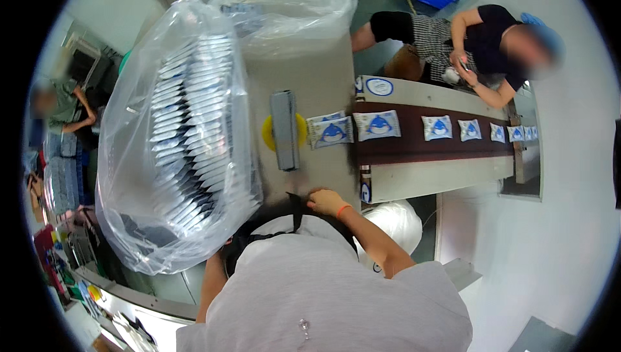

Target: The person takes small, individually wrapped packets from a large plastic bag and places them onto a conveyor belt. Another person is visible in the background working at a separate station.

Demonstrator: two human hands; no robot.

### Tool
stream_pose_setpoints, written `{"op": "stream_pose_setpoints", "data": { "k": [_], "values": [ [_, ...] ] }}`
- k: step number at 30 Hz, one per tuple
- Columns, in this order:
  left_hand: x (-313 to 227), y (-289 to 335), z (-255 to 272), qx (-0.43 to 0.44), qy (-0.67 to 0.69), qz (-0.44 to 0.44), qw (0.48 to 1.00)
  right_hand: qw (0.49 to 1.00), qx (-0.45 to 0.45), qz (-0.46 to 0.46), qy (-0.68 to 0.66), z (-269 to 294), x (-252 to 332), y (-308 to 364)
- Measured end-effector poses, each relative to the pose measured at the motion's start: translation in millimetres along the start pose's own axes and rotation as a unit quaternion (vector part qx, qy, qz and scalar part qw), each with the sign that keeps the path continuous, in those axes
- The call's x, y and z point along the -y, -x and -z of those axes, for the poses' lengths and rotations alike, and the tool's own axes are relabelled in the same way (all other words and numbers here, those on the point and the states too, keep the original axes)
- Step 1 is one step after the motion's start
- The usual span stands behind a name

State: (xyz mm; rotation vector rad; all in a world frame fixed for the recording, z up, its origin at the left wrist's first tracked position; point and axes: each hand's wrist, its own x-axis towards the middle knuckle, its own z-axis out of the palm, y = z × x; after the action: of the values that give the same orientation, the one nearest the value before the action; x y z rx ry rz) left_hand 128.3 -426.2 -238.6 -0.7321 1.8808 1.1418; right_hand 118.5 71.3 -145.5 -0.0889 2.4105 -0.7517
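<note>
My right hand (327, 202) rests at the near edge of the metal table (275, 70), fingers loosely bent, with nothing seen in it. Just left of it stands a black strap end (295, 209). My left forearm (211, 284) runs up beside a large clear plastic bag (123, 190); the hand itself is hidden. Inside the bag, small white and blue packets (210, 116) stand in two long rows. Ahead of my right hand lies a grey oblong block (284, 131) over a yellow disc (267, 133). Two overlapping packets (332, 133) lie right of the block.
A conveyor with a dark red belt (414, 148) joins the table at the right, carrying several packets (377, 125). Beyond it a person (482, 48) sits. More clear plastic (304, 2) covers the table's far end. Another person (65, 106) is at far left. A white sack (394, 226) stands below the conveyor.
</note>
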Motion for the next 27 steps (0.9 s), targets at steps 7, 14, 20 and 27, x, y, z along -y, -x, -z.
{"op": "stream_pose_setpoints", "data": {
  "k": [7,14,20,27],
  "values": [
    [-21,6,-27,0.018,-0.05,-0.006,0.999,0.975,-0.2,0.065,-0.067,159,-59,14],
    [-20,17,-38,0.02,-0.065,-0.008,0.998,0.912,-0.303,-0.138,0.241,304,-233,73],
    [35,6,-40,0.014,0.018,-0.01,1.0,0.882,-0.152,-0.285,0.344,319,-298,109],
    [-13,28,-55,0.007,-0.026,0.087,0.996,0.919,0.069,-0.143,0.361,345,-264,48]
  ]
}}
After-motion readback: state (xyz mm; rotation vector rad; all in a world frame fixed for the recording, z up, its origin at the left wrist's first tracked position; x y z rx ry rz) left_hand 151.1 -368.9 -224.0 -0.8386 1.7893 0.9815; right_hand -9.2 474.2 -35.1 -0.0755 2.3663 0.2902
